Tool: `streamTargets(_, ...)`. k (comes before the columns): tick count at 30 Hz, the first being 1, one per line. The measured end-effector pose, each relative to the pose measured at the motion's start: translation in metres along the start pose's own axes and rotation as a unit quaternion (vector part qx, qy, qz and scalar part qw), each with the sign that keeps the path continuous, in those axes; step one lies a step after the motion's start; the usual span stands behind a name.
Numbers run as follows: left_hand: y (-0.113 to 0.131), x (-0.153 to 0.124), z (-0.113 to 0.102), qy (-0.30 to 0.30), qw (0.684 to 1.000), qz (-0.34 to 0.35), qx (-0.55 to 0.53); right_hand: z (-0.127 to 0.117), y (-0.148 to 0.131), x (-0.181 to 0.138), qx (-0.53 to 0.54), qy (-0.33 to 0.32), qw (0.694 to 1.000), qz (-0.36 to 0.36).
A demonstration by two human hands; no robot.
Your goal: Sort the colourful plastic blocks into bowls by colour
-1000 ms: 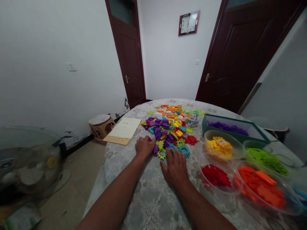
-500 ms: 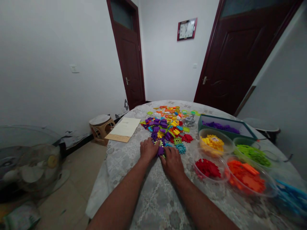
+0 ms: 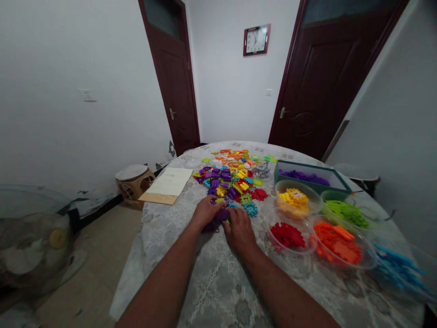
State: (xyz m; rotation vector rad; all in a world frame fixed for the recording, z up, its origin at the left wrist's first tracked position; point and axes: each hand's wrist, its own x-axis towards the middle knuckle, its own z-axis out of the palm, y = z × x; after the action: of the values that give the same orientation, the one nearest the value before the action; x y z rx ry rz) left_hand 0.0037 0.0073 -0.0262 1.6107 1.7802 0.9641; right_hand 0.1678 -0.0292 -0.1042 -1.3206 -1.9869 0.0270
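My left hand [image 3: 206, 212] rests at the near edge of a heap of plastic building pieces, its fingers closed round purple building pieces [image 3: 222, 215]. My right hand [image 3: 241, 226] meets it from the other side, thumb and fingers bent against the same purple pieces. A bit of green shows by the right fingertips. More purple pieces [image 3: 212, 226] lie on the cloth beneath the left hand. Just beyond the fingers spreads the mixed heap [image 3: 223, 175] of purple, yellow, red and blue pieces. The hands partly cover what they hold.
At right stand clear bowls of yellow [image 3: 294, 200], red [image 3: 287, 235], orange [image 3: 337, 243], green [image 3: 348, 214] and blue pieces [image 3: 399, 269]. Behind them is a green box [image 3: 343, 180] holding purple pieces. A paper pad [image 3: 167, 184] lies left on the patterned tablecloth [image 3: 211, 282].
The view has turned slightly right, so everything sits further left. Purple pieces now show below my left hand, on the near side. Both hands stay close together at the purple pieces.
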Motion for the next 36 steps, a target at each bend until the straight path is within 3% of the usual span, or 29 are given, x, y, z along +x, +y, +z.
streamTargets(5,0.000,-0.001,-0.011,-0.092,0.989,-0.003,-0.115,-0.001,0.003,0.001,0.030,-0.001,0.999,-0.010)
streamTargets(11,0.008,-0.010,-0.005,-0.083,0.971,-0.011,-0.225,-0.001,0.003,0.001,0.040,0.001,0.999,-0.004)
streamTargets(14,0.010,-0.010,-0.003,-0.104,0.968,-0.020,-0.228,-0.002,0.001,0.001,0.025,0.013,1.000,0.010)
streamTargets(20,0.010,-0.013,-0.003,-0.158,0.968,0.074,-0.181,-0.004,-0.003,0.002,-0.021,0.034,0.999,0.029)
streamTargets(29,0.015,-0.027,0.001,-0.122,0.971,0.077,-0.191,-0.002,-0.005,0.002,-0.039,0.044,0.997,0.041)
streamTargets(32,0.008,-0.027,0.004,-0.132,0.955,0.058,-0.260,-0.004,-0.006,0.002,-0.025,0.044,0.999,0.017)
streamTargets(36,0.000,-0.024,0.007,-0.170,0.906,-0.022,-0.386,-0.009,-0.005,0.007,0.041,0.066,0.997,-0.009)
